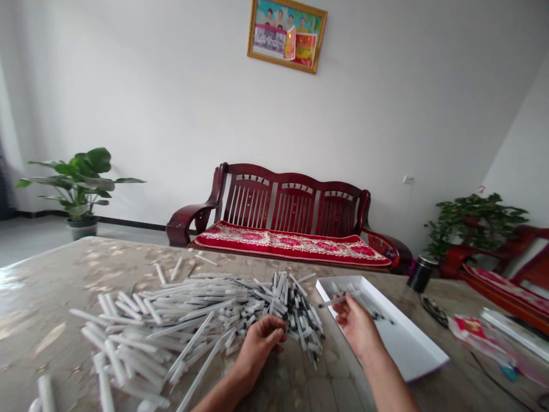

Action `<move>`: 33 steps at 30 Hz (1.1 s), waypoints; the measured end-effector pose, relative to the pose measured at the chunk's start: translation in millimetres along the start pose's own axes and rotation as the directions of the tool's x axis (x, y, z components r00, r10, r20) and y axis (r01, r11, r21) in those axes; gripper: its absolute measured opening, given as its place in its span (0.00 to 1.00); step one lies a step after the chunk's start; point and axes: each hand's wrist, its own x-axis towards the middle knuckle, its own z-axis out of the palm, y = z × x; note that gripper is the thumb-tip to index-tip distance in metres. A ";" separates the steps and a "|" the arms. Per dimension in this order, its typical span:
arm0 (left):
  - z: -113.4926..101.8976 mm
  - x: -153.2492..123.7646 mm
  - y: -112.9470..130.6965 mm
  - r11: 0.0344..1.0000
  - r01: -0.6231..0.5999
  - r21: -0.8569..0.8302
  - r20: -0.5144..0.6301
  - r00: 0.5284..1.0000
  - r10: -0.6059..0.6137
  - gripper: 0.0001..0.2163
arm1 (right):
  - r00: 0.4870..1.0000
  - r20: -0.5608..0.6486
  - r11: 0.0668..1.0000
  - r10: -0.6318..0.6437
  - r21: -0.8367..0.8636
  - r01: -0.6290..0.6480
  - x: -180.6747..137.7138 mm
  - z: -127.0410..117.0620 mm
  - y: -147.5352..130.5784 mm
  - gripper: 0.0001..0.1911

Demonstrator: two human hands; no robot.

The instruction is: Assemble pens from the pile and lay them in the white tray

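A slim, translucent pen-like tube (333,301) with a dark end is pinched between the thumb and fingers of my right hand (358,327), above the left edge of a shallow white box (412,349). Several similar tubes lie in that box towards its far end. My left hand (262,343) is at the near edge of a big heap of white tubes (141,349). Its fingers are curled towards the thumb, and whatever they may hold is hidden. Dark-tipped pen-like pieces (302,320) make up the right part of the heap, just beyond my left hand.
The patterned table (43,286) carries a black cylinder (422,273) with a cable, and a clear plastic bag (480,337) on the right. Behind it stands a red wooden bench (295,206). A potted plant (83,183) is at the left.
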 end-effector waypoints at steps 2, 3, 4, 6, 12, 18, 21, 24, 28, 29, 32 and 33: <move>-0.1 0.1 -1.0 0.999 0.009 0.038 0.014 1.000 -0.010 0.15 | 0.988 -0.119 0.979 -0.100 -0.191 0.076 24.4 -25.2 -11.4 0.26; -0.1 0.1 -1.8 0.998 0.012 0.054 0.018 1.000 -0.013 0.15 | 0.973 -0.174 0.934 -0.155 -0.348 0.087 35.9 -37.6 -17.1 0.29; -0.1 0.2 -2.8 0.998 0.011 0.068 0.020 1.000 -0.013 0.14 | 0.963 -0.201 0.906 -0.181 -0.414 0.084 46.8 -49.6 -23.0 0.31; 0.2 0.4 -5.1 0.996 0.009 0.089 0.017 1.000 -0.011 0.13 | 0.949 -0.231 0.855 -0.214 -0.514 0.068 66.4 -71.6 -35.1 0.32; 2.3 0.2 -9.8 0.987 -0.005 0.160 0.009 1.000 0.003 0.09 | 0.936 -0.203 0.484 -0.287 -0.874 -0.041 114.6 -116.9 -57.4 0.17; -0.3 0.3 -12.4 0.973 0.015 0.232 0.007 1.000 -0.017 0.07 | 0.949 -0.068 0.051 -0.307 -0.997 -0.055 145.3 -130.1 -39.2 0.10; -3.0 2.5 -16.1 0.967 0.026 0.252 0.014 0.999 -0.031 0.08 | 0.962 -0.002 -0.092 -0.275 -0.995 -0.028 153.1 -132.6 -26.6 0.15; -4.1 3.8 -18.5 0.966 0.019 0.260 0.042 0.999 -0.031 0.10 | 0.973 0.045 -0.201 -0.226 -0.980 -0.001 155.5 -135.5 -18.4 0.19; -2.8 2.4 -16.4 0.959 0.020 0.283 0.040 0.999 -0.033 0.11 | 0.982 0.052 -0.313 -0.181 -0.950 -0.007 148.0 -142.5 -19.2 0.22; -2.3 2.0 -15.5 0.958 0.021 0.286 0.037 0.999 -0.033 0.12 | 0.984 0.044 -0.337 -0.171 -0.941 -0.017 144.5 -145.0 -21.2 0.22; -1.8 1.8 -14.6 0.959 0.020 0.282 0.029 0.999 -0.029 0.13 | 0.990 0.006 -0.393 -0.141 -0.918 -0.050 133.0 -153.0 -27.8 0.21; -2.0 2.1 -15.2 0.961 0.018 0.278 0.025 0.999 -0.026 0.13 | 0.991 -0.002 -0.406 -0.136 -0.912 -0.058 129.7 -155.3 -29.3 0.20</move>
